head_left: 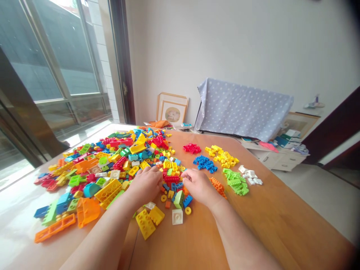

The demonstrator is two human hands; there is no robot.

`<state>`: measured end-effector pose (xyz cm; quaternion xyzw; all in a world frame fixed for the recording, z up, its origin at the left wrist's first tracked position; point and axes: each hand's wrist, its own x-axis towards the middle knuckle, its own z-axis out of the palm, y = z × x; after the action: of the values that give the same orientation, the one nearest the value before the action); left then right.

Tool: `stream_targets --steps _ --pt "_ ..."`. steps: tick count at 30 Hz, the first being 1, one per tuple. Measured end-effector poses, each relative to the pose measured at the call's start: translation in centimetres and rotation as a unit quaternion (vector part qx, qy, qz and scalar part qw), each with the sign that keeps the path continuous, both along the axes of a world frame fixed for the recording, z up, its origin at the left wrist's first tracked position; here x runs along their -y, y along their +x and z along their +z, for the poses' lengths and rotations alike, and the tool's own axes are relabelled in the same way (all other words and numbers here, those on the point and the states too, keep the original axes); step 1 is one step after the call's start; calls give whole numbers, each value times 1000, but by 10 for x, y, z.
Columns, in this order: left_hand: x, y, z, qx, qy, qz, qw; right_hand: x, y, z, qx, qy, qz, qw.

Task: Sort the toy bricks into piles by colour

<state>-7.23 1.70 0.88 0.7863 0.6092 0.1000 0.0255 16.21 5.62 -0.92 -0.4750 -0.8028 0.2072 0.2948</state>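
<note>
Head view: a brown table is flanked by a window at ten o'clock and a pale wall at one, its wood stretching to an edge at four. Toy bricks are heaped from nine o'clock to the centre, by the left hand and right hand, whose grip cannot be told.

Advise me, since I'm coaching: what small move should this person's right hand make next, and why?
Probably the bare right hand should pick up the rectangular blue plastic brick and set it on the pile of small blue plastic bricks. The brick lies close by, nearer the camera, and the blue pile sits just beyond the hand; whether the hand holds something is unclear.
</note>
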Motion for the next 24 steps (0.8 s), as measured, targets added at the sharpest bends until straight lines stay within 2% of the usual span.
stream_targets --steps 5,10,12,24 --pt "3 0 6 -48 30 70 996 17 -7 18 57 -16 25 998" --pt "5 15 2 -1 25 -16 1000 32 -4 30 135 -90 70 984" --pt "6 20 0 1 16 -28 999 33 -2 29 145 -114 78 980" --pt "3 12 -1 -12 -20 -1 1000 20 14 13 17 -222 142 964"
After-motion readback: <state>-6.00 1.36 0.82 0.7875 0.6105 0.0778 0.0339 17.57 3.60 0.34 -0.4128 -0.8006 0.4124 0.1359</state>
